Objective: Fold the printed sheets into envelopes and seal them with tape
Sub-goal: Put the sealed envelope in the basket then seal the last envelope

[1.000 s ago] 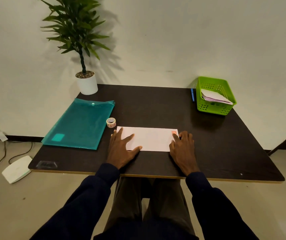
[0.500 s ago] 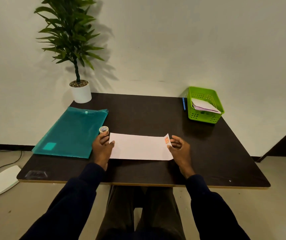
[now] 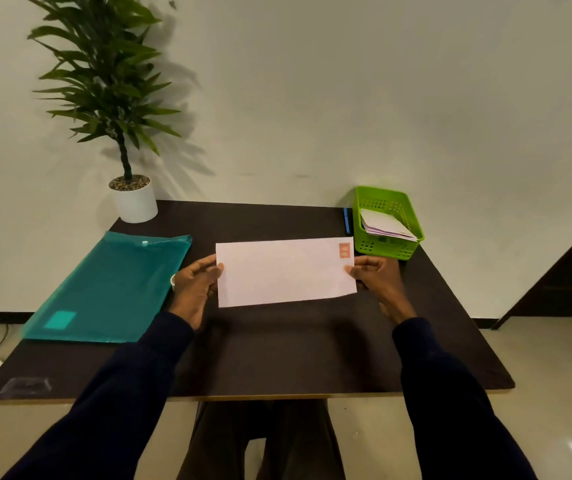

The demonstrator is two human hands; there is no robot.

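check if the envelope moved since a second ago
Yes. It lay flat on the table; now the left hand and right hand hold the envelope by its short ends, raised off the surface, its stamped corner near the green basket.

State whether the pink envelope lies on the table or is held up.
Held up: left hand and right hand pinch the envelope by its short ends; its shadow falls on the table.
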